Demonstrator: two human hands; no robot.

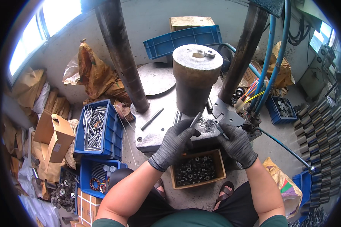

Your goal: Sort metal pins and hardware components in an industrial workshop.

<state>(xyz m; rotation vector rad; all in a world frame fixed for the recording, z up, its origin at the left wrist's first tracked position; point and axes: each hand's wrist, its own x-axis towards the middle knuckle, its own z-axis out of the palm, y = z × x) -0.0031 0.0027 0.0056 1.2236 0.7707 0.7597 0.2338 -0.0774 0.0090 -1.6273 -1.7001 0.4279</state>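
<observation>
My left hand (173,143), in a dark grey knit glove, is closed around a metal shaft (195,119) that sticks up past its thumb and fingers. My right hand (237,146), gloved alike, grips a narrow dark metal tool (220,130); its exact kind is hard to make out. Between the hands, small dark clips (206,125) lie scattered on the metal press table (143,140). Another shaft (152,118) rests on the table to the left, and the tall steel cylinder (195,85) stands just beyond my hands.
Two dark columns (121,56) (243,56) flank the cylinder. Below the table sits a cardboard box (173,178) of small black parts. A blue crate (115,130) of metal shafts stands at left. Blue hoses (271,68) hang at right, near stacked metal cylinders (322,143).
</observation>
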